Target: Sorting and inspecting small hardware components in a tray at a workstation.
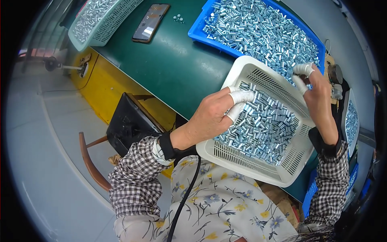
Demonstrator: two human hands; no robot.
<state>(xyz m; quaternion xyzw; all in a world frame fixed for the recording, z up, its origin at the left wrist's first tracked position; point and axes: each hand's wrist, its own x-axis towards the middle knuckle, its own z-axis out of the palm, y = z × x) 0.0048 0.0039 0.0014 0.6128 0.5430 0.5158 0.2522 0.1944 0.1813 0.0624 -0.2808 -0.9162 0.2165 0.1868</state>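
Note:
A white slotted plastic basket (290,171) stands tilted in front of me, part full of small silver metal sleeves (262,129). Over its left side hangs my left hand (213,113), white covers on thumb and fingers, the tips pinched together close above the sleeves. Whatever lies between those tips is too small to make out. Beyond the basket, a blue tray (225,49) holds a heap of similar silver sleeves (262,30). At the tray's near right corner my right hand (316,88) has its covered thumb and fingers curled in a pinch, their contents unclear.
On the green table (173,60) lie a phone (151,23) and several loose sleeves (177,18). A pale green basket (105,30) of clear-looking pieces stands at the far left. A black chair (129,121) sits left of me; a black cord (187,193) crosses my front.

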